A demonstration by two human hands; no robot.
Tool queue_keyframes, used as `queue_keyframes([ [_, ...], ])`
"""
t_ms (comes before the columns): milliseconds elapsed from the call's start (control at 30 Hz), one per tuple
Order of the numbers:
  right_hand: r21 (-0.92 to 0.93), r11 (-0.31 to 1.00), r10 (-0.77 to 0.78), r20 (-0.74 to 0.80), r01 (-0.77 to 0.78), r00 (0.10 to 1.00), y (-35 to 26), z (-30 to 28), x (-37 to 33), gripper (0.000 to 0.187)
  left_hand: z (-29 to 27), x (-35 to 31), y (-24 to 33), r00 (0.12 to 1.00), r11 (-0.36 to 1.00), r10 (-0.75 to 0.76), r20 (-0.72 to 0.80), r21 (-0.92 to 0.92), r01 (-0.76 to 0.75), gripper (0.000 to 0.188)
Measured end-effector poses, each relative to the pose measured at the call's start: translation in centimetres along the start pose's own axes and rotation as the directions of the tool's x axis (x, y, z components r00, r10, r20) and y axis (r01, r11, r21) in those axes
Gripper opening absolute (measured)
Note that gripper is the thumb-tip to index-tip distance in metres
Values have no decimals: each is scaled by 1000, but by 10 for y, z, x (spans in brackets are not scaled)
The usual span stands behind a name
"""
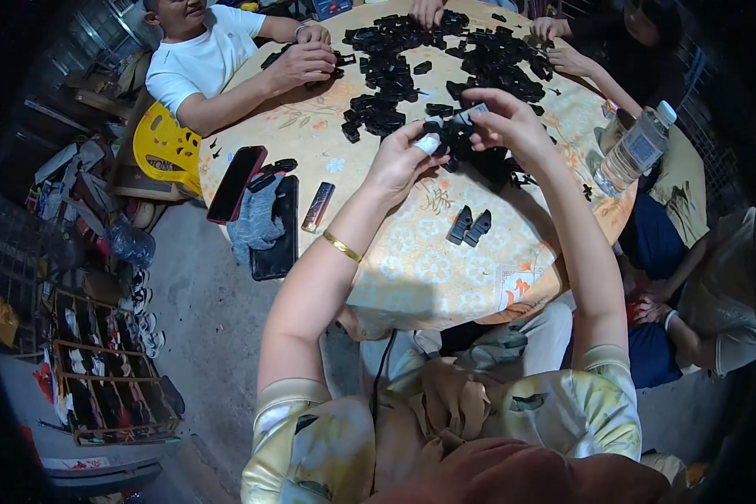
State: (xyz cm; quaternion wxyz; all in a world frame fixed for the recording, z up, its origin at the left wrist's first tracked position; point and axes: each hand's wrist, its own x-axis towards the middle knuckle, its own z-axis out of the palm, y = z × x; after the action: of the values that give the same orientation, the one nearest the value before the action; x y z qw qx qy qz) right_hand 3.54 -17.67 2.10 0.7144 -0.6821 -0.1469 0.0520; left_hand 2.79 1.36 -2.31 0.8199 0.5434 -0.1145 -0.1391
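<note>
Over the table, my left hand (395, 168) is closed on a small black plastic part (442, 148); a white wrapping (427, 144) covers one digit. Close beside it, my right hand (517, 130) has its fingers curled together around something greyish that I cannot make out. A heap of black plastic parts (491, 166) lies just under both hands, partly hidden by them. Nearer to me, two black plastic pieces (469, 227) rest side by side on the patterned tablecloth (420, 273).
Black parts (386, 71) are piled across the table's far half. At left lie a phone (237, 185), a grey cloth (259, 217) and a slim patterned case (317, 207). A bottle (636, 151) stands at right. Other people sit around; one person's hands (307, 60) hold black parts.
</note>
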Motion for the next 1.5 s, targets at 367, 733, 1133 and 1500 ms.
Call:
queue_keyframes([
  [367, -257, 966, 0, 154, 41, 988, 25, 1, -12, 43, 12, -4, -3, 998, 981, 68, -15, 181, -64, 31],
  [733, -268, 962, -49, -13, 44, 999, 29, 5, -12, 36, 23, -15, -5, 965, 813, 254, 66, 526, -250, 37],
  [1133, -398, 916, 3, 128, 49, 992, 22, -12, -12, 18, 21, -16, -9, 991, 830, 84, 107, 542, -129, 27],
  [1500, -895, 229, -396, 273, 382, 877, 52, 12, 118, 28, 21, -17, 7, 952, 354, 306, -6, 929, -109, 22],
])
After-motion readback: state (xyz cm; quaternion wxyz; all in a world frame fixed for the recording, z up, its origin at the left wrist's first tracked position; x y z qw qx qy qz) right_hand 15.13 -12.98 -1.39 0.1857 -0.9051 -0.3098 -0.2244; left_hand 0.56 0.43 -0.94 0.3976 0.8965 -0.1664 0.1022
